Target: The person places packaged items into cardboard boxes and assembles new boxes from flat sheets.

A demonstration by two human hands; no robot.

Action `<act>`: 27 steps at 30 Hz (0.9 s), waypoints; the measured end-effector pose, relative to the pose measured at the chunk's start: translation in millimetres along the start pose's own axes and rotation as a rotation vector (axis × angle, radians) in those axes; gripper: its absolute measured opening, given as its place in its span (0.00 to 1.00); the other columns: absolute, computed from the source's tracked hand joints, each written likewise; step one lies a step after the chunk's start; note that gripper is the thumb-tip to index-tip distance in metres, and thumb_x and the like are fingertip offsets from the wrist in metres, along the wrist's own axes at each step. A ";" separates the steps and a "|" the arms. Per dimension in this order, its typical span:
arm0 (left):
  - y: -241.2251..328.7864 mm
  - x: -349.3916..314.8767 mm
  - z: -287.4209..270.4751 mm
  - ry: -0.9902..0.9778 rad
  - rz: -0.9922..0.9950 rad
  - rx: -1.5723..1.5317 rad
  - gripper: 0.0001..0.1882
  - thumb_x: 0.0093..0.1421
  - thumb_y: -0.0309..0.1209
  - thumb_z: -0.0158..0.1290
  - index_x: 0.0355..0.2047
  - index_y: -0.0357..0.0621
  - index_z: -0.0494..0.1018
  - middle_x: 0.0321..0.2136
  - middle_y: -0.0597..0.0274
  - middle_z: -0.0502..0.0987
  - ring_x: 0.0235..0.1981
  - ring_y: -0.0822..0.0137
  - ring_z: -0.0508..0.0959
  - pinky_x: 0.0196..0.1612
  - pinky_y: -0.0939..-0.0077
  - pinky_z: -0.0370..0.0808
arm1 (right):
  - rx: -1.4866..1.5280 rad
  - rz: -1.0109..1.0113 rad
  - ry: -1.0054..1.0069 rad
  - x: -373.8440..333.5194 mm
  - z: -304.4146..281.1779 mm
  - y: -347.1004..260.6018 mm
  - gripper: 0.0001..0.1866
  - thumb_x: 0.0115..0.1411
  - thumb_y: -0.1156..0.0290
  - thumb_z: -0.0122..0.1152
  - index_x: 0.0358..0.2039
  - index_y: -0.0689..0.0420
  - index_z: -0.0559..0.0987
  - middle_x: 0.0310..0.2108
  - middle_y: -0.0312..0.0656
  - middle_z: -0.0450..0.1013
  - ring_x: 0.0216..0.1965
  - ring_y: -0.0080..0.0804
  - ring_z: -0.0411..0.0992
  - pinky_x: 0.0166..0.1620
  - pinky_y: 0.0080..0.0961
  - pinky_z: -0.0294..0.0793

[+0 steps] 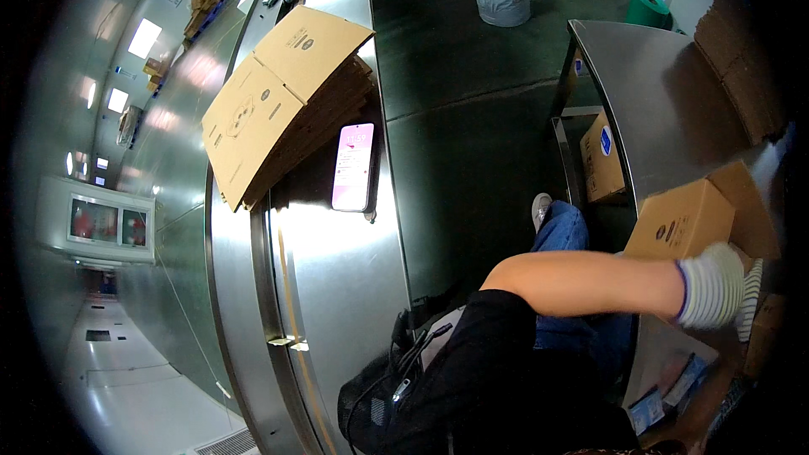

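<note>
One gloved hand (715, 285) against cardboard box (683, 222)

On my left runs a long steel table (337, 270) carrying a stack of flattened cardboard sheets (282, 93) with a phone (354, 167) just beside it. To my right, a second steel table (666, 93) holds an open cardboard box (687, 219) at its near edge.

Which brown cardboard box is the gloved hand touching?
The open-flapped brown cardboard box on the right steel table, against the white-gloved hand. The closed box on the shelf and flat carton stack sit apart.
</note>
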State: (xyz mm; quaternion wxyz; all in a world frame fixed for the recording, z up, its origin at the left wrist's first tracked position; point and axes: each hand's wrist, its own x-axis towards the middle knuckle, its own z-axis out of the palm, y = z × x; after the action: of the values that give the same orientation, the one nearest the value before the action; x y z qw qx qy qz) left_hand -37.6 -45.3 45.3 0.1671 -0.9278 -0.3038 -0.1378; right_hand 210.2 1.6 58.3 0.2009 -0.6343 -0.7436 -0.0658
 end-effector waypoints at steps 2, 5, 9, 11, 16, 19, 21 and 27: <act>-66.9 -18.7 -61.0 -0.141 0.005 -0.556 0.16 0.53 0.35 0.51 0.38 0.39 0.77 0.31 0.52 0.79 0.33 0.53 0.78 0.30 0.57 0.72 | -0.014 0.028 -0.001 -6.0 -3.9 5.1 0.30 0.51 0.59 0.65 0.51 0.62 0.70 0.44 0.49 0.73 0.46 0.41 0.72 0.50 0.35 0.71; -56.8 -10.5 1.2 0.105 -0.328 -0.290 0.16 0.57 0.37 0.47 0.40 0.44 0.77 0.44 0.51 0.75 0.46 0.50 0.73 0.54 0.52 0.59 | 0.021 0.021 0.003 -11.8 2.3 -8.2 0.31 0.50 0.59 0.66 0.51 0.62 0.70 0.45 0.50 0.73 0.45 0.41 0.72 0.50 0.35 0.71; -32.4 -9.5 11.8 -0.213 0.115 -0.495 0.13 0.56 0.37 0.48 0.35 0.43 0.76 0.35 0.52 0.78 0.40 0.55 0.77 0.43 0.56 0.69 | 0.022 -0.026 -0.019 -25.1 3.7 -39.3 0.32 0.50 0.58 0.67 0.51 0.63 0.69 0.45 0.50 0.73 0.45 0.41 0.72 0.49 0.35 0.71; -43.2 -12.7 3.4 -0.092 0.061 -0.474 0.12 0.57 0.37 0.47 0.33 0.43 0.75 0.29 0.53 0.78 0.36 0.55 0.78 0.40 0.58 0.70 | 0.000 -0.002 -0.004 -27.9 -4.2 -21.0 0.33 0.50 0.57 0.67 0.52 0.63 0.69 0.45 0.50 0.73 0.45 0.41 0.72 0.49 0.35 0.71; -98.2 -22.7 -13.1 0.690 -0.612 -0.681 0.09 0.57 0.33 0.49 0.27 0.39 0.70 0.21 0.48 0.73 0.24 0.48 0.73 0.31 0.58 0.70 | -0.051 0.113 0.072 -25.2 -20.9 67.0 0.35 0.49 0.56 0.68 0.52 0.64 0.69 0.45 0.51 0.73 0.45 0.41 0.72 0.49 0.34 0.72; -73.7 -7.1 -19.5 0.908 -0.824 -0.778 0.06 0.59 0.27 0.45 0.32 0.37 0.69 0.26 0.43 0.72 0.28 0.46 0.72 0.32 0.56 0.68 | -0.084 0.190 0.102 -25.9 -32.6 116.0 0.35 0.49 0.55 0.68 0.52 0.64 0.69 0.45 0.51 0.73 0.45 0.41 0.72 0.49 0.34 0.72; -39.4 27.4 29.3 0.809 -0.919 -1.715 0.15 0.61 0.26 0.39 0.45 0.31 0.66 0.35 0.41 0.73 0.40 0.48 0.72 0.43 0.63 0.67 | -0.086 0.188 0.103 -20.4 -32.8 119.0 0.36 0.49 0.55 0.69 0.53 0.64 0.69 0.45 0.52 0.73 0.45 0.41 0.72 0.49 0.34 0.72; 82.5 -16.6 197.3 0.328 -1.105 -1.643 0.17 0.64 0.30 0.40 0.51 0.36 0.64 0.46 0.49 0.70 0.49 0.57 0.67 0.52 0.70 0.63 | -0.029 0.164 0.011 -23.5 -15.5 48.3 0.38 0.48 0.54 0.70 0.53 0.65 0.68 0.45 0.52 0.73 0.44 0.41 0.72 0.48 0.34 0.72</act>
State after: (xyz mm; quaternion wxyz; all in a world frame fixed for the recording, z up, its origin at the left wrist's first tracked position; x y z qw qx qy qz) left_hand 30.2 -38.8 -158.1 -0.5727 -0.4538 -0.4761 -0.4893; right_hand 263.1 -16.4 55.8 0.2005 -0.6955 -0.6871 -0.0633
